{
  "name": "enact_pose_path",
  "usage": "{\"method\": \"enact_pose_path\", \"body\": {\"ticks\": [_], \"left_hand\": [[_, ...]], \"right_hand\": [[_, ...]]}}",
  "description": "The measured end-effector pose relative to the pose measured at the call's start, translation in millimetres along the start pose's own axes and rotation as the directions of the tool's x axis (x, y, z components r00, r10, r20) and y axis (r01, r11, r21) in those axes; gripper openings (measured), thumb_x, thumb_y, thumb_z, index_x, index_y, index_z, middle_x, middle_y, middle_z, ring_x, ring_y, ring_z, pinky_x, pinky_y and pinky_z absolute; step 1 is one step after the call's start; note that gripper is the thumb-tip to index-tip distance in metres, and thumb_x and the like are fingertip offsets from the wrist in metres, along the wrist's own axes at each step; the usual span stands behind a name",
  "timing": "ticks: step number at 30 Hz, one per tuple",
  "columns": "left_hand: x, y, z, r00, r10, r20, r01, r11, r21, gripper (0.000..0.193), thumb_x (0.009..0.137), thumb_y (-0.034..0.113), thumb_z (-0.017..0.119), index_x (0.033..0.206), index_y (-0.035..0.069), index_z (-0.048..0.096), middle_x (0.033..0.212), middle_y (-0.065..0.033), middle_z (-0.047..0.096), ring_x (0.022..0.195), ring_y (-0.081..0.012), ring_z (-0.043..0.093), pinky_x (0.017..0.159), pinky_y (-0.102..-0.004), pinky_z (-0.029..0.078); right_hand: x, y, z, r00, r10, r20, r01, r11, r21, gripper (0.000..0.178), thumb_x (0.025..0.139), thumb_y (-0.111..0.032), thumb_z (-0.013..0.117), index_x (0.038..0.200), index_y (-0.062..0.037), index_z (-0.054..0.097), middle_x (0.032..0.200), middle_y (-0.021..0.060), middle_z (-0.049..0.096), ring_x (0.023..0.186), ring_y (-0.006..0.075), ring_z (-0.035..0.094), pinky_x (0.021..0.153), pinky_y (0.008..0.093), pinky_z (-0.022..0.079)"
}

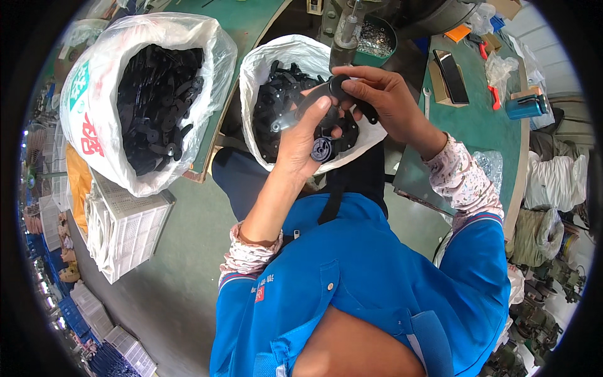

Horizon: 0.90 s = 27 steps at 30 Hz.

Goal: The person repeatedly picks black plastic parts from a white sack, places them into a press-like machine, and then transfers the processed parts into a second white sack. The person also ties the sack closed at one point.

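Observation:
Over a white woven sack (251, 66) full of black parts (276, 94), both my hands hold one dark, elongated plastic part (309, 102) with rounded ends. My left hand (300, 141) is closed round its lower length, the thumb lying along it. A shiny grey end (282, 122) sticks out to the left of that thumb. My right hand (386, 103) pinches the round black upper end (339, 87) between thumb and fingers. Beneath my left fingers a round, ringed dark piece (321, 149) shows; whether it is held or lies in the sack, I cannot tell.
A large white plastic bag (97, 119) of similar black parts stands at the left, above a white crate (141, 232). Behind the sack are an upright machine post (347, 31) and a green bin of small metal pieces (377, 41). A phone (451, 76) and spanner (427, 103) lie right.

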State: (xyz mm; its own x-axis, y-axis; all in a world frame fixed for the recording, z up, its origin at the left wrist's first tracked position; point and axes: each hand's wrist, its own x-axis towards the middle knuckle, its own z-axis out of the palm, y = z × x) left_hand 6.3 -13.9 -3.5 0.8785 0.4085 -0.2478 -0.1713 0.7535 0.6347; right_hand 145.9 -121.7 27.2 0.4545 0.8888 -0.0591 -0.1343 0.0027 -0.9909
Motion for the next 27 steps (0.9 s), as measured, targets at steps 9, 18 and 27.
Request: {"method": "enact_pose_path", "body": {"ticks": [9, 18, 27], "left_hand": [[10.9, -2.4, -26.0, 0.999, -0.045, 0.006, 0.045, 0.957, -0.288, 0.039, 0.09, 0.011, 0.051, 0.126, -0.004, 0.046, 0.107, -0.0165, 0.058, 0.099, -0.026, 0.059, 0.098, -0.0402, 0.046], [11.3, 3.5, -24.5, 0.997, 0.04, -0.06, -0.056, 0.954, -0.294, 0.044, 0.087, 0.001, 0.059, 0.127, -0.001, 0.042, 0.12, -0.0173, 0.056, 0.109, -0.0312, 0.057, 0.101, -0.0493, 0.044], [9.1, 5.9, -25.8, 0.988, 0.094, -0.124, -0.126, 0.951, -0.283, 0.044, 0.087, 0.002, 0.059, 0.127, 0.004, 0.041, 0.127, -0.0247, 0.05, 0.115, -0.0369, 0.053, 0.1, -0.0499, 0.044]], "right_hand": [[41.2, -78.4, -19.8, 0.935, -0.241, -0.259, 0.21, 0.967, -0.141, 0.029, 0.093, -0.016, 0.056, 0.115, 0.003, 0.057, 0.073, 0.0065, 0.063, 0.053, 0.0086, 0.053, 0.046, 0.0197, 0.04], [56.8, -82.0, -29.3, 0.973, 0.049, -0.224, -0.076, 0.991, -0.112, 0.032, 0.094, -0.014, 0.054, 0.121, 0.0031, 0.053, 0.08, 0.0063, 0.064, 0.049, 0.0095, 0.054, 0.04, 0.0197, 0.039], [26.4, -49.0, -31.8, 0.971, -0.069, -0.23, 0.03, 0.985, -0.17, 0.04, 0.093, -0.023, 0.058, 0.123, 0.0017, 0.049, 0.08, 0.0121, 0.066, 0.05, 0.0099, 0.057, 0.037, 0.0192, 0.037]]}}
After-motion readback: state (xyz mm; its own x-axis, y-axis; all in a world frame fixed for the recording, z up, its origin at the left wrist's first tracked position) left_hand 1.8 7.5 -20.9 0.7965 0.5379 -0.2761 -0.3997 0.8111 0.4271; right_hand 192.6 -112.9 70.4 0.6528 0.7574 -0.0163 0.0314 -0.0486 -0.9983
